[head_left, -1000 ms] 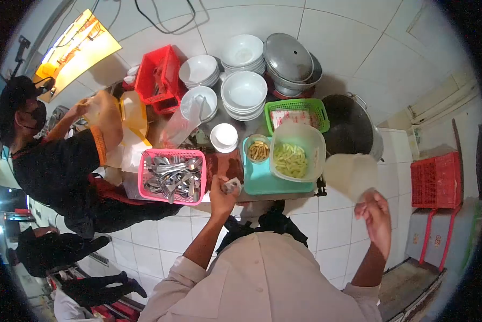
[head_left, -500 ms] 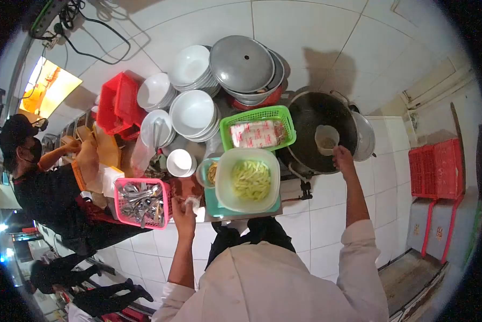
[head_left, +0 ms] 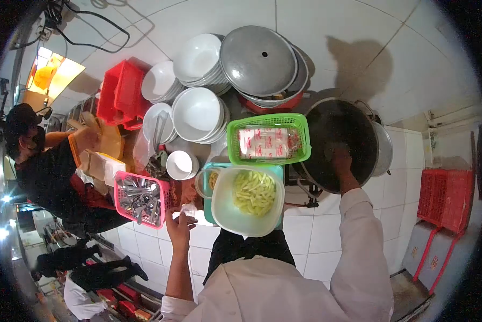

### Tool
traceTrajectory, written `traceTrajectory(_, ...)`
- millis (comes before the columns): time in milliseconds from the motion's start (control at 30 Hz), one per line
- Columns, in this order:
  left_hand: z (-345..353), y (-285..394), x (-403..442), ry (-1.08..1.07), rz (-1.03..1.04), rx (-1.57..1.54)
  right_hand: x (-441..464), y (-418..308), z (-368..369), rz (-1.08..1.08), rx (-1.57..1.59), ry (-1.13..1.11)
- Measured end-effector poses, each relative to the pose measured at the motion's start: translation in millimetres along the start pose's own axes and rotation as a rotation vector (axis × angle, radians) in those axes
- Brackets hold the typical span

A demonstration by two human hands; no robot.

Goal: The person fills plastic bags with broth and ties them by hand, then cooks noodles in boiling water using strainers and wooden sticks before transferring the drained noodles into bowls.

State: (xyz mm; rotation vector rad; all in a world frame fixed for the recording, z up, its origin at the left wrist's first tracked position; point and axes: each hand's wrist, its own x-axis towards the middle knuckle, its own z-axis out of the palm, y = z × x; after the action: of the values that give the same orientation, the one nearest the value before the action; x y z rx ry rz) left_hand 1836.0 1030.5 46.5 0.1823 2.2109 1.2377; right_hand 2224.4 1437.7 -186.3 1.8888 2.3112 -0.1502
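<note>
Pot: large, deep, dark inside, right of centre in the frame (head_left: pixel 326 126); shadow hides its contents and how full it is.
Right hand: down inside the pot (head_left: pixel 341 161); too dim to tell wide from narrow, or what, if anything, it holds.
Reach: a steep wrist would serve best, with the forearm off the rim. Heat can't be judged from here, so treat the metal as hot.
Right sleeve: pale cuff just by the pot's lower rim (head_left: pixel 356 201); worth pushing up, as it could drag or soak.
Left hand: lower left of centre (head_left: pixel 179 231), fingers narrow, holding a crumpled piece of clear plastic (head_left: pixel 189 210). A light pinch should do, well apart from the pot.
Tub: translucent, squarish, centre of the frame (head_left: pixel 221 217), with pale green cut vegetable pieces inside (head_left: pixel 254 193); stands over a turquoise board (head_left: pixel 208 206). Lower side shows past the board's edge; overhang can't be told. Elbow should swing wide of it.
Green basket: beside the pot's left side (head_left: pixel 231 142), white-and-red packet inside (head_left: pixel 263 143); a sideways pull could snag it.
Pink basket: left of the left hand (head_left: pixel 166 198), heaped with cutlery (head_left: pixel 140 198); fingers near its edge, so small movements there.
</note>
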Motion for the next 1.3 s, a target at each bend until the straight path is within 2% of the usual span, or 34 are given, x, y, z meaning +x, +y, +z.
traceTrajectory(33,-2,0,-1,-0.013,-0.001,-0.055,3,-7,-7,0.073,-0.094,-0.242)
traceTrajectory(167,-3,-5,-4,-0.044,0.014,-0.218,17,15,68,-0.068,0.002,-0.13)
traceTrajectory(233,-1,-1,-7,-0.039,-0.01,-0.24,14,16,77,-0.33,-0.148,-0.122)
traceTrajectory(267,0,3,-9,-0.042,-0.03,-0.255,19,22,90,-0.338,-0.149,-0.125)
traceTrajectory(333,0,5,-12,-0.03,-0.028,-0.28,28,38,120,-0.45,0.035,-0.157)
traceTrajectory(367,-1,7,-13,-0.03,-0.017,-0.305,22,31,102,-0.456,0.038,-0.158)
traceTrajectory(433,-3,16,-15,-0.017,-0.056,-0.292,12,24,62,-0.289,0.141,-0.041)
traceTrajectory(467,-4,19,-17,-0.009,-0.1,-0.277,17,41,77,-0.289,0.143,-0.035)
traceTrajectory(533,-6,17,-15,-0.004,-0.088,-0.237,29,76,96,0.057,1.029,-0.392)
traceTrajectory(567,-8,14,-13,0.004,-0.084,-0.195,19,75,77,0.054,1.03,-0.384)
traceTrajectory(633,-13,8,-8,-0.01,-0.048,-0.117,-12,65,5,0.041,1.488,-0.44)
traceTrajectory(767,-13,6,-6,0.03,0.068,0.001,-57,30,-105,0.079,1.329,-0.304)
traceTrajectory(833,-18,2,1,0.031,0.157,0.067,-82,24,-141,-0.009,1.295,-0.238)
traceTrajectory(933,-23,-23,19,-0.052,0.238,-0.078,-123,10,-192,0.01,1.341,-0.116)
traceTrajectory(1033,-32,-7,16,-0.094,0.235,-0.075,-177,-25,-263,-0.079,1.349,-0.139)
traceTrajectory(1133,-42,-9,25,-0.129,0.327,-0.04,-231,-75,-313,0.009,1.45,-0.059)
traceTrajectory(1233,-53,-3,31,-0.165,0.378,0.021,-278,-111,-342,-0.107,1.542,-0.188)
traceTrajectory(1300,-56,4,32,-0.074,0.606,0.168,-309,-143,-350,-0.064,1.558,-0.201)
